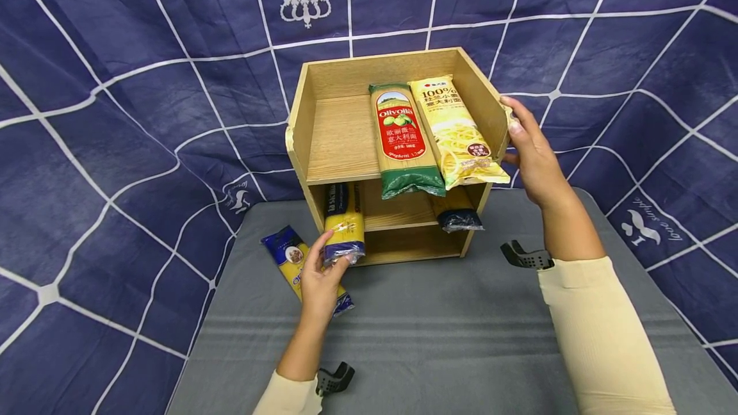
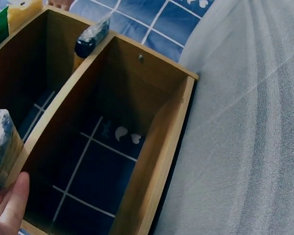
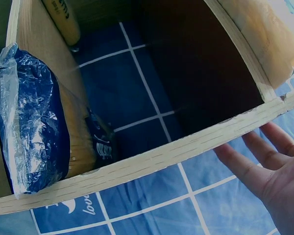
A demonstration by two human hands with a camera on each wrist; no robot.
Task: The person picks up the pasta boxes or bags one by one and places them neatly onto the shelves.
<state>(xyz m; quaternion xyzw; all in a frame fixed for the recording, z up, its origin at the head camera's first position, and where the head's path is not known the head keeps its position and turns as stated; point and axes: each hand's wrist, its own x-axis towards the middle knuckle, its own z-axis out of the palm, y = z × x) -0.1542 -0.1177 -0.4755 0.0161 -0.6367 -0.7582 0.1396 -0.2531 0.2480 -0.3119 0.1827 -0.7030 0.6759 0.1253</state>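
Observation:
My left hand (image 1: pixel 320 277) holds the front end of a yellow and blue spaghetti packet (image 1: pixel 344 223) between thumb and fingers. The packet lies lengthwise on the middle level of a wooden shelf unit (image 1: pixel 340 122), at its left side. The left wrist view shows the clear wrapped end (image 2: pixel 2 147) at the hand. My right hand (image 1: pixel 536 159) touches the outer face of the shelf's right side panel, near the front edge. In the right wrist view its fingers (image 3: pixel 250 169) extend fairly straight behind that edge.
On the top level lie a green and red spaghetti packet (image 1: pixel 401 136) and a cream-coloured one (image 1: pixel 458 133). A dark-ended packet (image 1: pixel 458 213) sticks out at the middle level's right. Another blue and yellow packet (image 1: pixel 291 258) lies on the grey cloth (image 1: pixel 438 325), left of the shelf.

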